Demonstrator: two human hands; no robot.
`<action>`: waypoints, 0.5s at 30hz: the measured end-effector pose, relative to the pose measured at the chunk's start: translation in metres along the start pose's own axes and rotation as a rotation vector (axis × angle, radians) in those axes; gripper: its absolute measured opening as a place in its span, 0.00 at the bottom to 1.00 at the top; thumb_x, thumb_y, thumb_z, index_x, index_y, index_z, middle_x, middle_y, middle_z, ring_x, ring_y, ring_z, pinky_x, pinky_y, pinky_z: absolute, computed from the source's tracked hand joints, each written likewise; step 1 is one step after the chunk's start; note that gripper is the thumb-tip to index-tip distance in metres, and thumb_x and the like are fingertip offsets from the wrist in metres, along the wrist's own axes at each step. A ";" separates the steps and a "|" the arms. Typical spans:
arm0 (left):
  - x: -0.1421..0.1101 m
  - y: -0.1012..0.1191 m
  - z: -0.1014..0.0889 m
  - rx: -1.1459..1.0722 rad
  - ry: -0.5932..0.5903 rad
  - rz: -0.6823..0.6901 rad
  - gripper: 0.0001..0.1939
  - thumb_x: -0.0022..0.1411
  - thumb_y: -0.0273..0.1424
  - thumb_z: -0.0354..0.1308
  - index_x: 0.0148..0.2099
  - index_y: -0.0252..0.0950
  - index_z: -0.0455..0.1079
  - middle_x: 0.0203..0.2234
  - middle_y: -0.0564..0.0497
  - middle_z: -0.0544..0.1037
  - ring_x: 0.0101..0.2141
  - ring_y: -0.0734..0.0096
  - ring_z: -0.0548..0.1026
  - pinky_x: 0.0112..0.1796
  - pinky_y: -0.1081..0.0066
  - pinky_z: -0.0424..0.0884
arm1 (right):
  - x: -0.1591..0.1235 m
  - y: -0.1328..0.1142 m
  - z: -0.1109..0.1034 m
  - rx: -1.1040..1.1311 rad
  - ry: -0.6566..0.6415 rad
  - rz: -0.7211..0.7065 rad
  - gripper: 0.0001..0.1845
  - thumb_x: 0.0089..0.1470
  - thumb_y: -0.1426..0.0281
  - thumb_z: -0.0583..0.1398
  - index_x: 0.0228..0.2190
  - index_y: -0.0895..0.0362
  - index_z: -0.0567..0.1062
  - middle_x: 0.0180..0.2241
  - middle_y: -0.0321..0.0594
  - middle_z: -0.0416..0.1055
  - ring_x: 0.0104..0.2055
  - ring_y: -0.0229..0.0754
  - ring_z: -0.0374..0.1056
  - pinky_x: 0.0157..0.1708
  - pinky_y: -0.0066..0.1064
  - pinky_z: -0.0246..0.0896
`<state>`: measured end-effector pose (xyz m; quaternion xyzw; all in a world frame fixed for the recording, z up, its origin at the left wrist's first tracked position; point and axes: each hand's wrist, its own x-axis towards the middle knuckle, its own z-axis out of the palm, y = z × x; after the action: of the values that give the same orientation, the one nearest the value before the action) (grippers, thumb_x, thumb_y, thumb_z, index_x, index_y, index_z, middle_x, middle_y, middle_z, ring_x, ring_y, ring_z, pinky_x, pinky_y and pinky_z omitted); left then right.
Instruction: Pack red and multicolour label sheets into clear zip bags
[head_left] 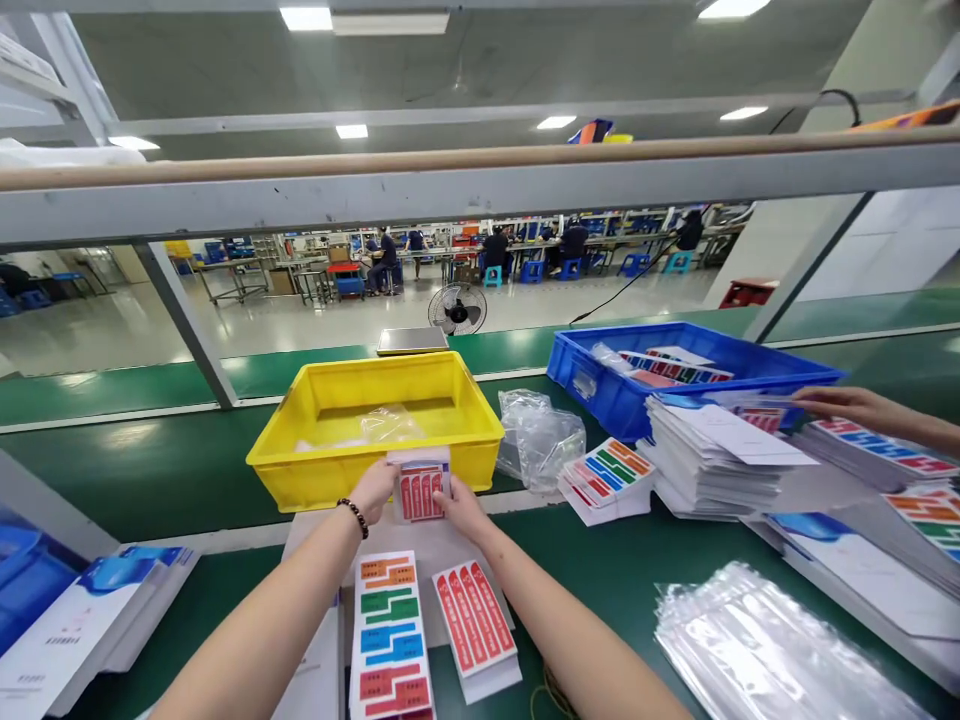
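Note:
Between my two hands is a small stack of red-and-white label sheets (421, 492), held upright in front of the yellow bin (375, 460). My left hand (377, 490), with a beaded bracelet at its wrist, grips the left edge. On the right edge, my right hand (459, 506) has its thumb on the front. Below them lie a stack of multicoloured label sheets (390, 635) and a stack of red label sheets (474, 620), partly on a pale board (457, 560). The fingers behind the held sheets are hidden.
Crumpled plastic bags (541, 440) lie between the yellow bin and a blue bin (600, 385). Booklet stacks (712, 460) and clear plastic sleeves (772, 650) are at right, where another person's hand (840, 403) reaches in. More booklets (97, 610) lie at left.

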<state>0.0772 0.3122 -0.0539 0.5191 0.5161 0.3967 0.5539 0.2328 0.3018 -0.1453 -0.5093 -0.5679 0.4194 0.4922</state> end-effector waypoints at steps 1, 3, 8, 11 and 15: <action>0.002 0.000 0.000 0.002 -0.013 -0.022 0.13 0.63 0.34 0.51 0.48 0.36 0.66 0.45 0.47 0.71 0.40 0.67 0.72 0.40 0.61 0.71 | 0.002 0.002 0.000 0.010 0.000 0.010 0.13 0.45 0.67 0.59 0.37 0.54 0.71 0.38 0.40 0.74 0.43 0.50 0.69 0.41 0.43 0.64; 0.004 -0.001 -0.002 0.001 -0.044 -0.071 0.13 0.63 0.34 0.51 0.48 0.36 0.66 0.45 0.47 0.71 0.41 0.66 0.72 0.41 0.61 0.70 | 0.004 0.005 0.000 0.029 0.002 0.025 0.14 0.45 0.66 0.59 0.37 0.54 0.71 0.39 0.40 0.73 0.44 0.50 0.68 0.41 0.43 0.64; 0.001 -0.003 -0.005 -0.021 -0.101 -0.087 0.14 0.62 0.35 0.52 0.48 0.33 0.65 0.44 0.47 0.71 0.40 0.66 0.72 0.40 0.60 0.71 | 0.001 0.008 0.000 0.056 -0.012 0.046 0.15 0.46 0.65 0.58 0.39 0.54 0.70 0.39 0.38 0.73 0.42 0.48 0.69 0.40 0.42 0.65; -0.003 -0.004 -0.006 -0.011 -0.099 -0.086 0.14 0.62 0.35 0.52 0.47 0.33 0.65 0.43 0.47 0.72 0.40 0.66 0.72 0.40 0.60 0.70 | -0.002 0.007 -0.002 0.054 -0.008 0.040 0.17 0.46 0.65 0.58 0.40 0.54 0.69 0.40 0.38 0.72 0.43 0.47 0.69 0.40 0.40 0.65; -0.006 0.000 -0.005 0.017 -0.074 -0.104 0.14 0.62 0.35 0.52 0.47 0.33 0.65 0.43 0.47 0.72 0.40 0.66 0.72 0.40 0.60 0.71 | -0.002 0.003 -0.004 0.040 0.034 0.033 0.19 0.46 0.66 0.59 0.42 0.54 0.67 0.40 0.39 0.72 0.43 0.47 0.68 0.39 0.39 0.66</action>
<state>0.0716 0.3069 -0.0522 0.5106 0.5249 0.3436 0.5880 0.2370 0.3001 -0.1479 -0.5157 -0.5423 0.4299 0.5051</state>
